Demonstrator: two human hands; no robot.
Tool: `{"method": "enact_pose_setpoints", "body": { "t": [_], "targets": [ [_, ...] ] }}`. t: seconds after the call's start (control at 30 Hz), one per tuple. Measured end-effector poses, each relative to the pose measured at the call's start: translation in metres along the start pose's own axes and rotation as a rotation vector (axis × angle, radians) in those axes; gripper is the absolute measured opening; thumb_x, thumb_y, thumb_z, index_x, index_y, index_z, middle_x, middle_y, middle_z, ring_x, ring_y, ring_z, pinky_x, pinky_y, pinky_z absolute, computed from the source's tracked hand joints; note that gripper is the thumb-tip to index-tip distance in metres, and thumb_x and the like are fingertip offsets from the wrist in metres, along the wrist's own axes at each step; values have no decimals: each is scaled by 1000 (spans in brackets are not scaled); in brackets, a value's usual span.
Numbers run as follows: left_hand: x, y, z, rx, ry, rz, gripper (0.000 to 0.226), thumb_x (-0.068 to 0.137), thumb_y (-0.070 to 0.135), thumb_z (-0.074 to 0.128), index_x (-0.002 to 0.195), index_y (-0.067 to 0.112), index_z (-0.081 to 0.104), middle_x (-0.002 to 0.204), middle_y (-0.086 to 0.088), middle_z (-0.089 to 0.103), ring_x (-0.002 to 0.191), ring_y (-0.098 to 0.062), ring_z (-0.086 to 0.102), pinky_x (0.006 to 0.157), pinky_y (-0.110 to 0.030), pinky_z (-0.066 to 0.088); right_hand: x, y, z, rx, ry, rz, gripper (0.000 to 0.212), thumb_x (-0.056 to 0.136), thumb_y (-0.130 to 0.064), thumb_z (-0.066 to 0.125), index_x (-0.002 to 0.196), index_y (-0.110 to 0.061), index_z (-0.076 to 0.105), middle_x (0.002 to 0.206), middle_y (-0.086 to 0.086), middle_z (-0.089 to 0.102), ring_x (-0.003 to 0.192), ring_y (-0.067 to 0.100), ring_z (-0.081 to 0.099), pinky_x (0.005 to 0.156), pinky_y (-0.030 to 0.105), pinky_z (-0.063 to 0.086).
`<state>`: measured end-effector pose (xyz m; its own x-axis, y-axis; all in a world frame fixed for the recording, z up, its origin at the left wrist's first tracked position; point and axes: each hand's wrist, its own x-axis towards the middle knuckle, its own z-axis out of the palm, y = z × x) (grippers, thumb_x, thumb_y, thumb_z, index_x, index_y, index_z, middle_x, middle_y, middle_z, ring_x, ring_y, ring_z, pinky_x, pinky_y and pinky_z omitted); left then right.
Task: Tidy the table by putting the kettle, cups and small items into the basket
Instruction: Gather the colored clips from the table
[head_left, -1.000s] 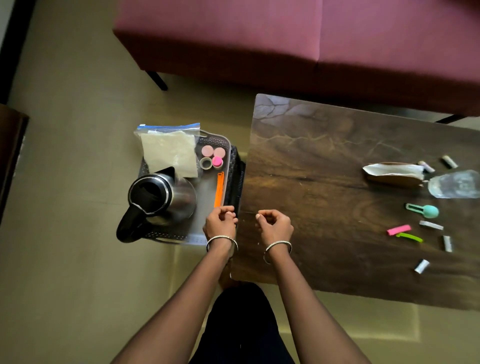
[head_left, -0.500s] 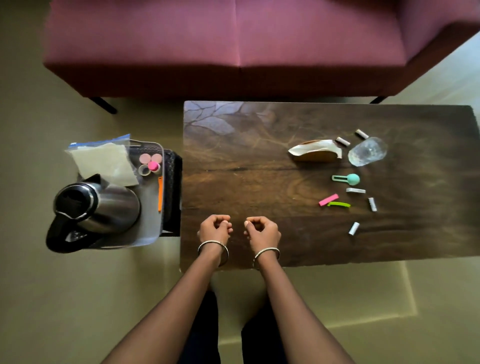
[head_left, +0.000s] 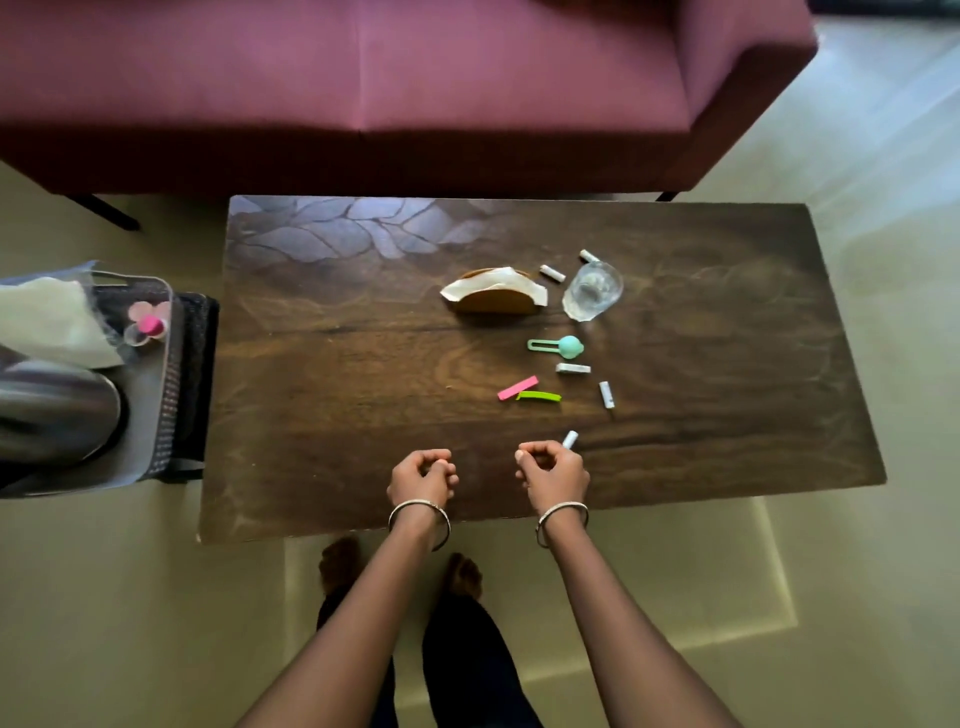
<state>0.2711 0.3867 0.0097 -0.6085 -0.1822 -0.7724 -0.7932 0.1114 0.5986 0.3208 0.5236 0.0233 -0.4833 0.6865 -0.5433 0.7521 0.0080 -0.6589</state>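
Basket (head_left: 165, 364): sitting off the left end of the desk (head_left: 337, 441), partly cut by the frame edge. It is holding the steel kettle (head_left: 57, 410), a clear plastic bag (head_left: 49, 322) of pale contents leaning at its far end, and a cluster of small pink caps (head_left: 149, 321).

Desk: carrying the items not yet collected. A glass cup (head_left: 593, 290) is sitting just beside a napkin holder (head_left: 493, 297). A teal clip (head_left: 558, 347), a pink clip (head_left: 518, 387) and a green clip (head_left: 539, 396) are lying nearer. White sticks (head_left: 606, 394) are lying scattered around them.

Hands: left hand (head_left: 423, 475) and right hand (head_left: 553, 473) are hovering over the desk's near edge. The fingers of both are clenched into loose fists, grasping nothing. One white stick is lying just beside the right knuckles; whether it is touching cannot be told.

Change from half a second ago: the hands are now spreading apart, and the right hand is closing on that stick, formerly well apart from it. The view is swinging right, pushing the basket to the frame edge.
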Motion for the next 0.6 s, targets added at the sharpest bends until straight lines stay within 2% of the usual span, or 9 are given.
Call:
{"method": "enact_pose_setpoints", "body": {
  "t": [0.1, 0.23, 0.27, 0.33, 0.4, 0.43, 0.5, 0.6],
  "targets": [
    [-8, 2, 30, -5, -10, 2, 20, 88, -1, 54, 86, 10, 71, 73, -8, 68, 60, -18, 62, 58, -29, 53, 21, 2, -24, 10, 37, 0, 16, 82, -12, 76, 72, -24, 72, 60, -4, 67, 61, 20, 73, 78, 50, 61],
    [-2, 3, 57, 78, -17, 38, 19, 87, 2, 55, 85, 11, 72, 72, -5, 70, 56, -13, 64, 55, -25, 55, 47, 3, -37, -2, 56, 3, 10, 82, -11, 75, 78, -20, 75, 65, 4, 70, 66, 27, 74, 78, 46, 61],
    [2, 4, 62, 109, -13, 48, 19, 86, 2, 56, 86, 11, 73, 72, -5, 70, 56, -13, 65, 58, -27, 57, 55, 3, -38, -16, 59, 6, 8, 82, -11, 75, 80, -18, 76, 68, 6, 71, 69, 29, 73, 78, 43, 60],
    [14, 7, 72, 204, 5, 85, 17, 85, 6, 58, 85, 16, 73, 75, -5, 72, 63, -18, 69, 71, -34, 60, 71, 4, -40, -77, 64, -5, 6, 82, -12, 74, 84, -17, 77, 73, 7, 74, 75, 29, 72, 76, 28, 53],
    [26, 14, 79, 351, 19, 145, 14, 86, 14, 60, 85, 22, 72, 82, -4, 74, 78, -25, 71, 81, -37, 57, 85, 3, -40, -138, 67, -27, 8, 82, -10, 74, 88, -15, 78, 79, 6, 75, 73, 23, 67, 64, 12, 40],
    [33, 18, 84, 421, 28, 181, 13, 86, 18, 61, 86, 23, 72, 85, -3, 74, 84, -25, 70, 83, -36, 55, 94, 2, -39, -164, 60, -41, 10, 82, -9, 73, 90, -13, 78, 83, 7, 75, 71, 20, 65, 61, 8, 37],
    [45, 28, 97, 535, 52, 245, 11, 87, 21, 61, 88, 24, 72, 91, -1, 74, 90, -24, 67, 82, -32, 52, 110, -1, -37, -239, 30, -71, 13, 83, -8, 72, 95, -11, 77, 92, 6, 76, 79, 18, 64, 69, 11, 38],
    [64, 40, 120, 663, 40, 318, 13, 88, 19, 61, 93, 24, 72, 98, 1, 71, 94, -21, 65, 80, -30, 49, 134, -2, -28, -370, -47, -138, 20, 84, -8, 71, 103, -11, 74, 103, 9, 72, 98, 23, 66, 91, 28, 48]
  ]
}}
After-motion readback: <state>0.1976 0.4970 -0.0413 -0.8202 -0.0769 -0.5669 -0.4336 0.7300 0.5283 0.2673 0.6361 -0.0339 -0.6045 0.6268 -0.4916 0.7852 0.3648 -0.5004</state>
